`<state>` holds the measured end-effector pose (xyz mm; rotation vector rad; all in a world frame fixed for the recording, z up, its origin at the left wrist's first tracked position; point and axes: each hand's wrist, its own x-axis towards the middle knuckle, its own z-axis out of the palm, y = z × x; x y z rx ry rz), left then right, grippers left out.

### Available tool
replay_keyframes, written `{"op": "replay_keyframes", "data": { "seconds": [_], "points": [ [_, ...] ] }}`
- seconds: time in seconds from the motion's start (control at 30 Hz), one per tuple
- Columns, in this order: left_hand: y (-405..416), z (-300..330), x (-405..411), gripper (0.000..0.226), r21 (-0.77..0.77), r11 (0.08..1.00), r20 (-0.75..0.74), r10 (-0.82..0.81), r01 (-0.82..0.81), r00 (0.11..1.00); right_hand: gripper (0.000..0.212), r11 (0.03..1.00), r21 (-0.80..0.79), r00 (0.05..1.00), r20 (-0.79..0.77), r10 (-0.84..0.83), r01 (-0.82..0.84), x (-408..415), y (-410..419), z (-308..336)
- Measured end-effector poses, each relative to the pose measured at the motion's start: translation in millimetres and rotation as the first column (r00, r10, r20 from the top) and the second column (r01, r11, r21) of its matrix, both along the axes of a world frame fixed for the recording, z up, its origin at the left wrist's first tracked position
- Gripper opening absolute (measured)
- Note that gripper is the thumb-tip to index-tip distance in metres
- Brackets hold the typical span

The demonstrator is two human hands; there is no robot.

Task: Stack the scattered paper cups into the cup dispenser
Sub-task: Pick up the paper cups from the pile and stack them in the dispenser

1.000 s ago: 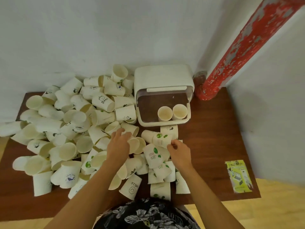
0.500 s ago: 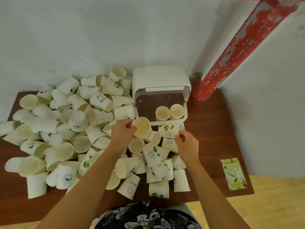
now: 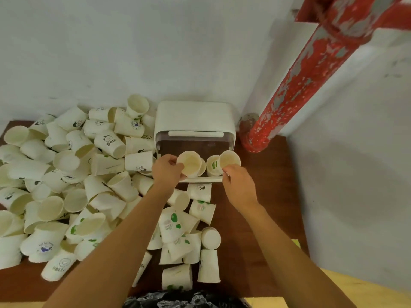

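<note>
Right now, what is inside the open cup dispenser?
Inside the cup dispenser, the left hand holds a paper cup over one stack; the right hand holds a leaf-print cup beside another cup. Hands and cups hide the stacks below.

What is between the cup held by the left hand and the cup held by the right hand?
In the head view, between the left hand's cup and the right hand's cup stands a green-printed cup in the dispenser.
</note>
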<state>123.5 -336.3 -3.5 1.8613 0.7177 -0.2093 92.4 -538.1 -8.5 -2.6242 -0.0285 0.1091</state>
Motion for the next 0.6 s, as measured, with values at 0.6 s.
{"op": "replay_keyframes", "data": {
  "seconds": [0.6],
  "points": [
    [2,-30,3,0.023,0.183,0.936,-0.072,-0.293,0.301,0.953,0.027,0.992,0.086,0.983,-0.15,0.108,-0.096,6,-6,-38]
  ]
}}
